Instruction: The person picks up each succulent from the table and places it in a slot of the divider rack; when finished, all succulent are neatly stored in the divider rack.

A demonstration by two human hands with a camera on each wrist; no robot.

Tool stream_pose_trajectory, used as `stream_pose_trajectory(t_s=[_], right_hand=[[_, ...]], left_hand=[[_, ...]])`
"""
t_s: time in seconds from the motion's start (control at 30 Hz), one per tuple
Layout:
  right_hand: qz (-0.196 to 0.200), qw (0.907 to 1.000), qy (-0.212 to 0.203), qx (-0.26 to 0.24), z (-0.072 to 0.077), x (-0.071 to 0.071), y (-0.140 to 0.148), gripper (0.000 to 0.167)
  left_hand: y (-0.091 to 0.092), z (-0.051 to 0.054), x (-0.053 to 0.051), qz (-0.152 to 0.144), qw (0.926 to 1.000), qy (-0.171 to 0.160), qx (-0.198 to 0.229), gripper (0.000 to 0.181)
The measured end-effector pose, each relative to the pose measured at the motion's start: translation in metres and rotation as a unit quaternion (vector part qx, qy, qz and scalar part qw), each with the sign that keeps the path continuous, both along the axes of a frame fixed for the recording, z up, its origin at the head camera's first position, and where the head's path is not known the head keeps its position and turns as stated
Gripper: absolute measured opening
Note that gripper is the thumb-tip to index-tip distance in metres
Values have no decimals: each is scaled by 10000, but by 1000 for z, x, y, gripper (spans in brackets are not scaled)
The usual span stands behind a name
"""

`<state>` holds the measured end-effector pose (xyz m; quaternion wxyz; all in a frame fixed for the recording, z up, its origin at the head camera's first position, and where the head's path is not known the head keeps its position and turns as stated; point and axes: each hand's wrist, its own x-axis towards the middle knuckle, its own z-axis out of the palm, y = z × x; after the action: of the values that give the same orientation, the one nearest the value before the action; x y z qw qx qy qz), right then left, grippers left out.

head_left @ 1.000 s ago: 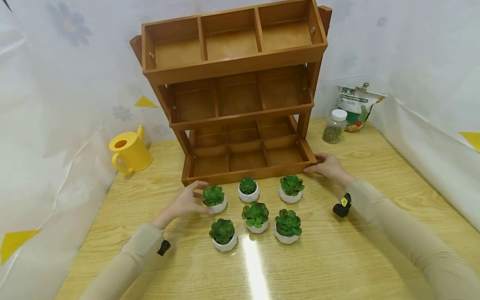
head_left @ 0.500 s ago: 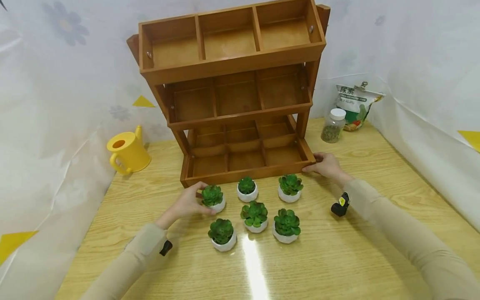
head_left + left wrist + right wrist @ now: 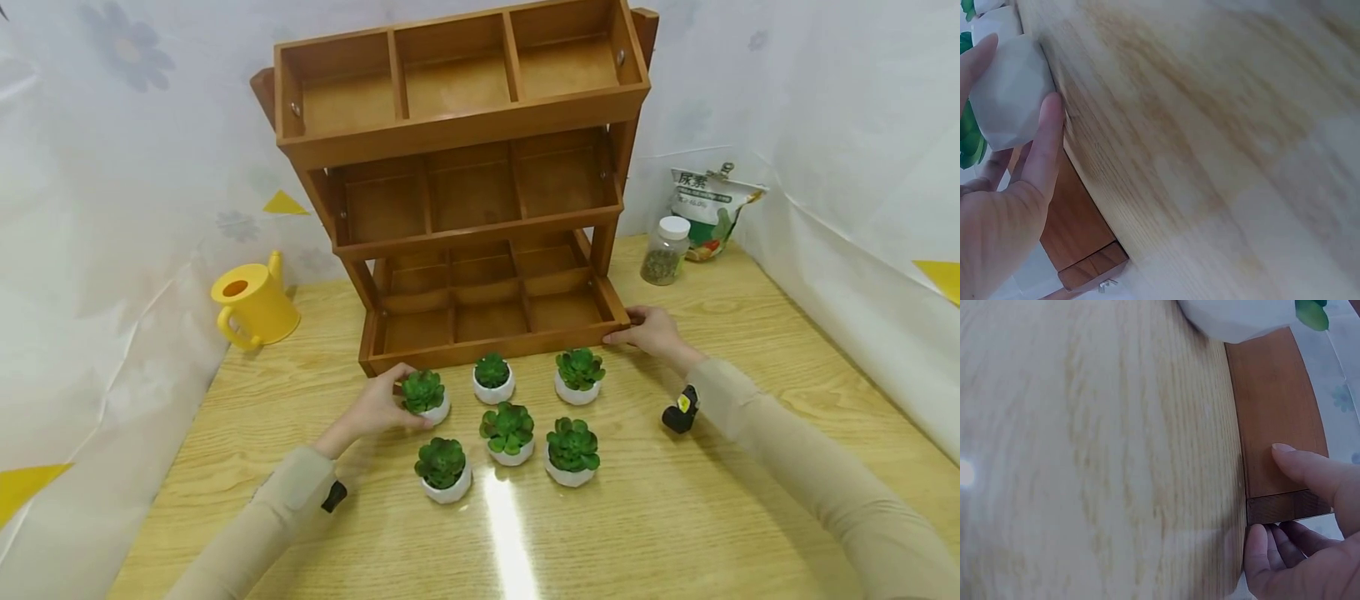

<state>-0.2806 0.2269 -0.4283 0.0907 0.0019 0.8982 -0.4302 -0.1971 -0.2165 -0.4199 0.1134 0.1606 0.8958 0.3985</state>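
Note:
My left hand (image 3: 375,408) holds the left potted succulent (image 3: 423,393), a green rosette in a white pot. In the left wrist view, thumb and fingers lie on either side of the faceted white pot (image 3: 1010,94), which stands on the table. At the other side, my right hand (image 3: 651,331) grips the front right corner of the brown wooden plant stand (image 3: 480,347). The right wrist view shows the thumb on the front board (image 3: 1279,406) and the other fingers around its end. Several more potted succulents, such as this middle one (image 3: 507,433), stand before the stand.
The stand has three tiers with divided compartments. A yellow watering can (image 3: 258,304) is at the left. A white-capped jar (image 3: 664,252) and a clipped bag (image 3: 711,212) are at the back right of the wooden table (image 3: 637,533). White sheeting (image 3: 97,250) surrounds it.
My left hand's fingers and thumb have closed in a little on the left potted succulent. The right hand stays at the stand's corner. The head view has shifted slightly.

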Motion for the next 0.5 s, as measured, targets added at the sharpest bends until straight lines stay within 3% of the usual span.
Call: stream_pose_trajectory(t_s=[0.5], right_hand=[[-3, 10000, -54, -3, 2, 1, 0, 73]], left_hand=[[0, -2, -1, 196, 9992, 326, -104, 59]])
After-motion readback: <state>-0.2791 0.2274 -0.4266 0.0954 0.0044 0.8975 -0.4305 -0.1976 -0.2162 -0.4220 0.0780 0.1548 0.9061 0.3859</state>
